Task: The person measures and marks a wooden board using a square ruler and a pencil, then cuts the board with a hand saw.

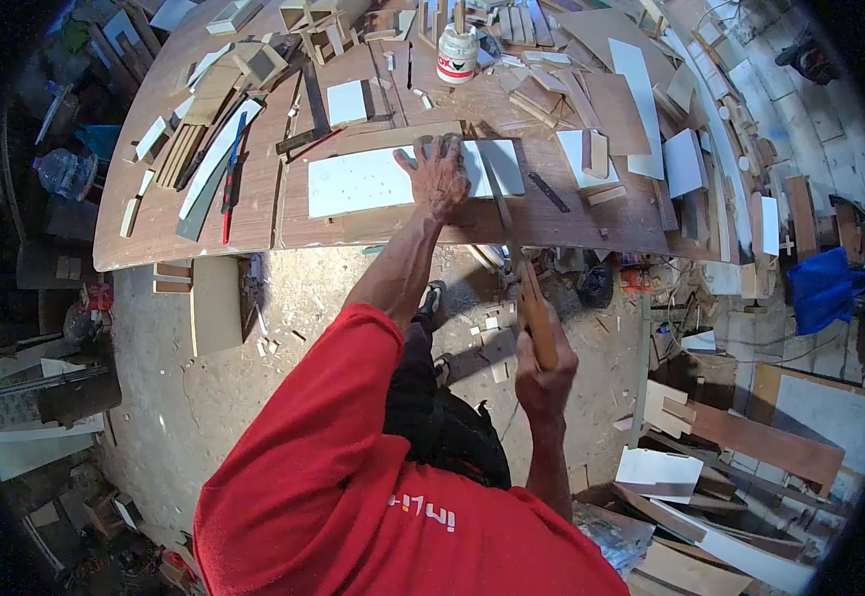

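A long white board [358, 185] lies across the front part of the wooden worktable [234, 246]. My left hand [438, 179] rests on it with the fingers spread, pressing from above. My right hand [546, 375], below the table's front edge, is wrapped round the wooden handle of a hand saw [507, 223]. The saw's narrow blade runs up over the board, to the right of my left hand, and crosses it near its right end. Whether the teeth have cut into the board, I cannot tell.
A white tub [456, 55] stands at the back. A try square [315, 109], a white block [347, 102] and a red-and-blue strip [235, 179] lie on the left. A dark metal strip [549, 192] lies right of the board. Offcuts lie on the floor; stacked boards [659, 473] stand at right.
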Motion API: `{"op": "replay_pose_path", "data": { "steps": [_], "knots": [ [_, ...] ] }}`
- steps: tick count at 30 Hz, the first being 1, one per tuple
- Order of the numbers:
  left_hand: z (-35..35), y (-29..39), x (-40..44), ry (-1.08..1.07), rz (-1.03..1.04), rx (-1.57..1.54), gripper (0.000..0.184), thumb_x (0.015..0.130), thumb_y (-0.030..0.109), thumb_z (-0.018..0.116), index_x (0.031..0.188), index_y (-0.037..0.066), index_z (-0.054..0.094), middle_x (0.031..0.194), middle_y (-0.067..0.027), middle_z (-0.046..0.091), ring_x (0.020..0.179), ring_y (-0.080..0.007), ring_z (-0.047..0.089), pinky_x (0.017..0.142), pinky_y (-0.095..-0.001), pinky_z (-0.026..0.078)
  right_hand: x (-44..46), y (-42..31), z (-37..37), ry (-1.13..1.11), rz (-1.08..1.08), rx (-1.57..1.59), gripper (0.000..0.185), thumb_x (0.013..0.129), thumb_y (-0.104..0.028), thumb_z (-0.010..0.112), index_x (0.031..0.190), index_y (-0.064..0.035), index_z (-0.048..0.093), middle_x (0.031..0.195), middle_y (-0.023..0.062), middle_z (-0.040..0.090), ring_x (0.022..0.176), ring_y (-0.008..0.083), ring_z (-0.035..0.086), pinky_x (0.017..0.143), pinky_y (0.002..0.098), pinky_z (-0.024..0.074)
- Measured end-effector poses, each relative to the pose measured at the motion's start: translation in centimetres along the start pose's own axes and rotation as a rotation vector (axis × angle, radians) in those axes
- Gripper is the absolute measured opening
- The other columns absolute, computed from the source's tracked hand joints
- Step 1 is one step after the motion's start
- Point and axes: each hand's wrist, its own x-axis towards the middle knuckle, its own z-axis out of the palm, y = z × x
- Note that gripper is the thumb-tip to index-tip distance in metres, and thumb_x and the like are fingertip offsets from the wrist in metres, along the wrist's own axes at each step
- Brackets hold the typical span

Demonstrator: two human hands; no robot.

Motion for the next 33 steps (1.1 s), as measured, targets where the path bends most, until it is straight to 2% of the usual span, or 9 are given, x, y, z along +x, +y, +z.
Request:
{"op": "replay_pose_path", "data": {
  "steps": [3, 9, 12, 19, 21, 23, 24, 31, 33],
  "knots": [
    [-0.6, -0.3, 0.0, 0.045, 0.025, 0.026, 0.069, 0.076, 0.035, 0.064, 0.141, 0.03, 0.042, 0.136, -0.0071, 0.044, 0.134, -0.033, 0.031, 0.108, -0.0696, 0.009, 1.7, 1.0, 0.9, -0.008, -0.031, -0.109, 0.049, 0.083, -0.002, 0.057, 0.131, 0.0049, 0.05, 0.116, 0.0181, 0.063, 0.104, 0.0235, 0.062, 0.09, 0.0324, 0.0475],
    [-0.8, -0.2, -0.2, 0.072, 0.001, -0.055, 0.064, 0.075, 0.035, 0.064, 0.137, 0.029, 0.047, 0.135, -0.0054, 0.046, 0.132, -0.0315, 0.034, 0.107, -0.0682, 0.013, -1.5, 1.2, -0.4, -0.004, 0.048, 0.022, 0.048, 0.083, -0.003, 0.058, 0.13, 0.0049, 0.051, 0.114, 0.0195, 0.064, 0.102, 0.0239, 0.063, 0.088, 0.0326, 0.048],
    [-1.8, 0.2, -0.2, -0.016, -0.006, -0.03, 0.064, 0.076, 0.035, 0.063, 0.138, 0.031, 0.047, 0.136, -0.0048, 0.045, 0.132, -0.0311, 0.034, 0.107, -0.0685, 0.013, 0.8, 2.2, 0.6, 0.066, -0.163, -0.091, 0.047, 0.084, -0.004, 0.057, 0.13, 0.0048, 0.051, 0.113, 0.0199, 0.064, 0.102, 0.024, 0.063, 0.088, 0.033, 0.0482],
    [-0.4, -0.3, 0.2, 0.002, -0.004, -0.003, 0.068, 0.076, 0.039, 0.063, 0.14, 0.032, 0.043, 0.141, -0.0045, 0.042, 0.134, -0.0335, 0.031, 0.107, -0.0703, 0.011, -2.1, 0.6, -0.9, -0.011, -0.026, -0.076, 0.049, 0.082, -0.002, 0.057, 0.13, 0.0053, 0.051, 0.113, 0.0221, 0.064, 0.101, 0.0255, 0.064, 0.088, 0.0343, 0.0486],
    [-0.4, 0.0, 0.2, 0.058, 0.03, 0.006, 0.07, 0.075, 0.039, 0.063, 0.141, 0.029, 0.043, 0.139, -0.0056, 0.043, 0.133, -0.0347, 0.031, 0.107, -0.0708, 0.01, -0.3, 0.1, -0.1, 0.014, -0.029, -0.03, 0.048, 0.082, -0.002, 0.056, 0.129, 0.0052, 0.051, 0.108, 0.0205, 0.065, 0.097, 0.0227, 0.064, 0.085, 0.0333, 0.0493],
    [-1.6, 0.1, -0.2, -0.046, 0.034, 0.018, 0.07, 0.075, 0.04, 0.062, 0.141, 0.03, 0.042, 0.141, -0.0052, 0.041, 0.135, -0.0343, 0.029, 0.107, -0.0714, 0.01, 1.9, 0.6, 1.0, -0.027, -0.029, -0.03, 0.048, 0.082, -0.001, 0.056, 0.129, 0.0048, 0.052, 0.103, 0.018, 0.066, 0.092, 0.0195, 0.063, 0.081, 0.0319, 0.0496],
    [-1.9, 0.0, -0.1, -0.037, 0.038, 0.021, 0.07, 0.075, 0.04, 0.062, 0.141, 0.03, 0.042, 0.141, -0.0052, 0.041, 0.135, -0.0343, 0.029, 0.107, -0.0714, 0.01, 2.0, 0.5, 0.9, -0.044, 0.087, -0.06, 0.047, 0.083, -0.001, 0.055, 0.129, 0.0047, 0.052, 0.1, 0.0158, 0.066, 0.09, 0.0174, 0.062, 0.079, 0.0307, 0.0493],
    [-0.6, -0.3, 0.2, -0.055, 0.026, 0.012, 0.067, 0.075, 0.04, 0.063, 0.139, 0.033, 0.044, 0.141, -0.0064, 0.042, 0.136, -0.0338, 0.028, 0.107, -0.0716, 0.01, -0.1, 1.4, 0.2, 0.031, -0.175, -0.064, 0.046, 0.083, -0.002, 0.056, 0.128, 0.0049, 0.052, 0.11, 0.0197, 0.065, 0.1, 0.0238, 0.064, 0.086, 0.0345, 0.0488],
    [-0.7, -0.3, -0.1, -0.05, 0.029, 0.004, 0.067, 0.075, 0.04, 0.064, 0.138, 0.033, 0.045, 0.141, -0.0066, 0.041, 0.136, -0.0338, 0.028, 0.107, -0.0716, 0.009, 0.4, 1.4, 0.4, 0.027, -0.144, -0.045, 0.045, 0.083, -0.002, 0.056, 0.128, 0.005, 0.052, 0.109, 0.0199, 0.065, 0.1, 0.0237, 0.064, 0.086, 0.0344, 0.0487]
  ]
}}
